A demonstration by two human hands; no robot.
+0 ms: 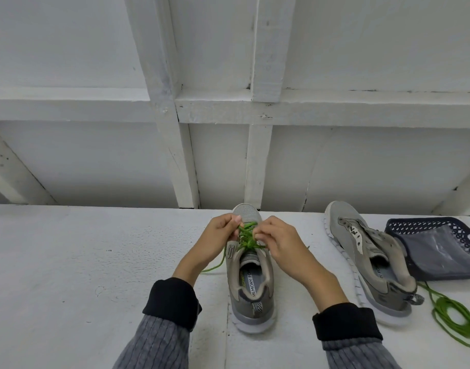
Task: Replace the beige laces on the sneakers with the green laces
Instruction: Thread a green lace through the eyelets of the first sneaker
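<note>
Sneaker relacing, green lace in both hands, white bench.

Item 1: grey sneaker (251, 283), upright at centre, toe to the wall, green lace (246, 237) crossed through its eyelets; one loose end trails off to the left across the bench (68, 262). Left hand (221, 237) pinches the lace at the left eyelets, fingers curled; right hand (277, 242) pinches it at the right side, fingers curled round the strand. Item 2: second sneaker (372, 257), tipped on its side to the right, eyelets bare (no lace seen in it). Item 3: spare green lace (452, 315), coiled loosely just beside that sneaker's heel. Item 4: dark mesh basket (441, 249), lying behind the second sneaker, touching it.
</note>
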